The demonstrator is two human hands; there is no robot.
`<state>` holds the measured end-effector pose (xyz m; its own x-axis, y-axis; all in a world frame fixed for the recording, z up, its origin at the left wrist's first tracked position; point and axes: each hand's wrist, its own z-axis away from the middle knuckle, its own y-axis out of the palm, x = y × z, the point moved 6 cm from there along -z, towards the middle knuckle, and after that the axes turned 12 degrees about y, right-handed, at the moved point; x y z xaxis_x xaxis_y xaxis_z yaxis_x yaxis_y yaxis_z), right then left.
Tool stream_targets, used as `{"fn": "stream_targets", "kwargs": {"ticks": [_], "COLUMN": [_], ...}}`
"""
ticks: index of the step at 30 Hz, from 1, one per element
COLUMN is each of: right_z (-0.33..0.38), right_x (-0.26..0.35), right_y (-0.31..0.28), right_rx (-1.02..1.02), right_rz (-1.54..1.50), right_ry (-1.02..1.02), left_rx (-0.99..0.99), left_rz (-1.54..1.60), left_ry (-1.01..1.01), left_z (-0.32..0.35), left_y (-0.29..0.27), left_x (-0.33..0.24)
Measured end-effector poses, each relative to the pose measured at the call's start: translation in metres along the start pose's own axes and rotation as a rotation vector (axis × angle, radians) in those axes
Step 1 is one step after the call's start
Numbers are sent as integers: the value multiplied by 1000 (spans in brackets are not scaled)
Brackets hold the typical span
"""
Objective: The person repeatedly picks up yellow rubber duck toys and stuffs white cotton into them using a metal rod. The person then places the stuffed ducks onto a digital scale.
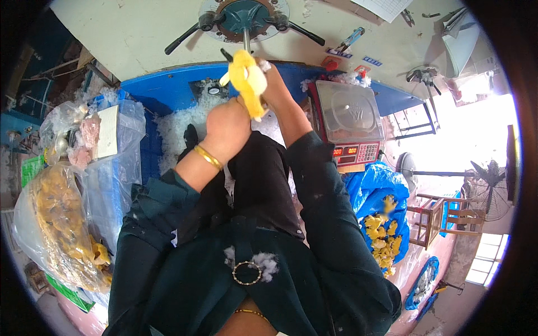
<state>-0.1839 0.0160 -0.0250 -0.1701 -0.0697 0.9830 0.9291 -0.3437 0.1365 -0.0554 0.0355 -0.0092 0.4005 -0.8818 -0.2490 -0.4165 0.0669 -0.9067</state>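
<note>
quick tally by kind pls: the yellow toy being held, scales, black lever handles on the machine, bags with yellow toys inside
held yellow toy: 1
scale: 1
black lever handles: 2
bags with yellow toys inside, one clear, one blue: 2
total: 6

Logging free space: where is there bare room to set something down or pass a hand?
The scale top looks nearly bare, between white fluff and the keypad. A hand might pass over the pale panel left of the left black handle. Crowded: the nozzle, where left hand and right hand grip the yellow plush, and the clear bag and blue bag.
</note>
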Motion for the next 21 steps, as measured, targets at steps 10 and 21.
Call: {"fn": "stream_targets", "kwargs": {"ticks": [10, 21], "right_z": [-73, 9], "right_x": [8, -2], "right_y": [-37, -14], "right_rx": [-365, -273], "right_rz": [443, 31], "right_ry": [5, 159], "left_rx": [-182, 152], "left_rz": [1565, 1784], "left_ry": [-558, -702], "left_z": [-18, 23], "left_y": [-14, -14], "left_x": [-3, -2]}}
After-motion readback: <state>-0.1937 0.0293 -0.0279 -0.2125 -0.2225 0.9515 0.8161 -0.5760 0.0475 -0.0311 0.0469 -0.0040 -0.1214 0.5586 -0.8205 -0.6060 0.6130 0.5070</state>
